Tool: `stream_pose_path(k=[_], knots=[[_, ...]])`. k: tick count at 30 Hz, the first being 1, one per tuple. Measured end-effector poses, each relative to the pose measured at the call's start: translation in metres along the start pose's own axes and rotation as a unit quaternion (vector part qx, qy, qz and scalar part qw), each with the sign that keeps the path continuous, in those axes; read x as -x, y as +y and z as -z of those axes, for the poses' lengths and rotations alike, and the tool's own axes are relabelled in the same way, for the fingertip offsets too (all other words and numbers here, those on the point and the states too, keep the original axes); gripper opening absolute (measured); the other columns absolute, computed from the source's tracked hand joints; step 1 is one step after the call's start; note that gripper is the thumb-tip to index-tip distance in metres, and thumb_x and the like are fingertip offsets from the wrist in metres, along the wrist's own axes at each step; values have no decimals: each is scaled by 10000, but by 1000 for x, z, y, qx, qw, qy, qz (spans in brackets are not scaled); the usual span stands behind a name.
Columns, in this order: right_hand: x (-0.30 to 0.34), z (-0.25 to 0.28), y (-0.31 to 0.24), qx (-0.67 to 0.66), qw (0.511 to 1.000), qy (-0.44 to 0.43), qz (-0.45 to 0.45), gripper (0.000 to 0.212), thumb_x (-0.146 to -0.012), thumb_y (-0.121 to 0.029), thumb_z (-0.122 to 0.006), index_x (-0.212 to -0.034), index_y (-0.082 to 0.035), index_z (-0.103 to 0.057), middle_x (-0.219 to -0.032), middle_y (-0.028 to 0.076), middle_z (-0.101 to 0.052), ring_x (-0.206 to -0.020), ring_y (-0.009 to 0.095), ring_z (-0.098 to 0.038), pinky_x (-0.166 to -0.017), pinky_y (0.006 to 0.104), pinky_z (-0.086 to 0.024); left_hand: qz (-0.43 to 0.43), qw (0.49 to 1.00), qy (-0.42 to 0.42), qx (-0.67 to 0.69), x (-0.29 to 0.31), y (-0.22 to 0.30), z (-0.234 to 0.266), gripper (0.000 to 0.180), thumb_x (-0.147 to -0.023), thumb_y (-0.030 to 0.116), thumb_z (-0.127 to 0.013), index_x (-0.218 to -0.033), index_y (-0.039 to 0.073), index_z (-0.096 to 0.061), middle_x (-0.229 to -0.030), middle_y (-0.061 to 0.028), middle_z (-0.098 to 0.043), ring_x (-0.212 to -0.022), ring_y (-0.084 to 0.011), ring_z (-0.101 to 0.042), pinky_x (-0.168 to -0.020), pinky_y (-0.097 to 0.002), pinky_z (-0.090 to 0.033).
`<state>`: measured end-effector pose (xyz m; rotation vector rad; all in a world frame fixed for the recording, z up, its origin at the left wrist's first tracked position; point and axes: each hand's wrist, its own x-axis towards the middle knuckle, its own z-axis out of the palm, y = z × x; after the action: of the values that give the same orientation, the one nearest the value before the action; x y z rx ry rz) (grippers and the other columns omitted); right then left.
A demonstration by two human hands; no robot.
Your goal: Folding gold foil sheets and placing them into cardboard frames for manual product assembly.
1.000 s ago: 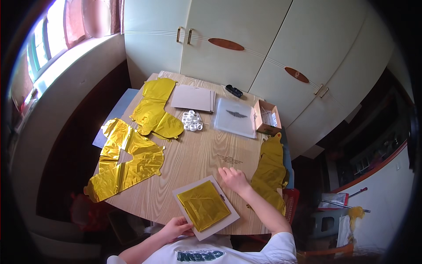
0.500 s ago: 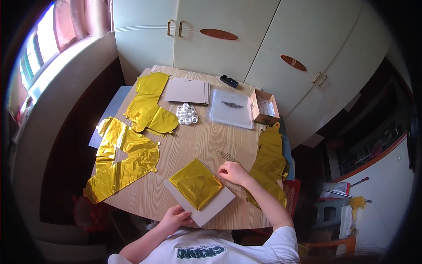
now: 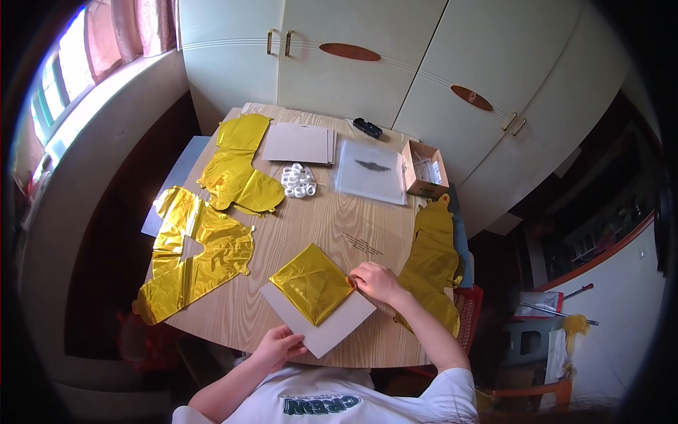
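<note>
In front of me a folded gold foil balloon [image 3: 311,284] lies on a grey cardboard sheet [image 3: 340,331], whose lower part is uncovered. My left hand [image 3: 279,348] grips the card's lower left edge, thumb on top. At the foil's right corner, the fingers of my right hand [image 3: 376,281] are pinched together on its edge. Just beyond that hand a clear plastic bag with dark print [image 3: 362,244] lies flat on the wood; its outline is hard to make out.
Unfolded gold foil balloons lie at the far left [image 3: 236,162], near left [image 3: 205,247] and right [image 3: 429,261]. Toward the back are grey cards [image 3: 298,143], white rings [image 3: 299,181], clear bags [image 3: 367,180], a cardboard box [image 3: 426,185] and a black object [image 3: 367,128].
The folded foil has shifted away from me on the card, baring more of its lower part. My right hand has moved slightly, and more of the bag's print shows.
</note>
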<state>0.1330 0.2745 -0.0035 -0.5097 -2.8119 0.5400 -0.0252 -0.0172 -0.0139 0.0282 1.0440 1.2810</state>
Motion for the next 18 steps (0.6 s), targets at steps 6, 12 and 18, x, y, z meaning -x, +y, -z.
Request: stream_pose_path(k=[6, 12, 18], knots=[[0, 2, 4, -42, 999, -13, -20, 131, -844, -141, -640, -958, -94, -686, -917, 82, -672, -865, 264, -669, -758, 374, -549, -12, 1000, 9, 20, -2, 1, -4, 233, -991, 32, -526, -1215, -18, -566, -1106, -101, -644, -920, -167, -658, -777, -256, -580], [1, 3, -2, -68, 996, -43, -50, 131, -832, -137, -640, -940, -71, -674, -895, 95, -675, -833, 273, -673, -749, 377, -547, -23, 999, 29, -1, -9, -4, -13, 237, -992, 36, -530, -1223, -7, -563, -1108, -94, -633, -943, -163, -651, -790, -266, -584], [2, 3, -10, -61, 995, -32, -66, 117, -834, -133, -621, -928, -72, -656, -891, 93, -672, -836, 276, -669, -740, 387, -544, -30, 997, 51, -44, -10, -1, -27, 249, -998, 39, -517, -1239, -7, -554, -1117, -88, -612, -970, -172, -645, -846, -288, -583]])
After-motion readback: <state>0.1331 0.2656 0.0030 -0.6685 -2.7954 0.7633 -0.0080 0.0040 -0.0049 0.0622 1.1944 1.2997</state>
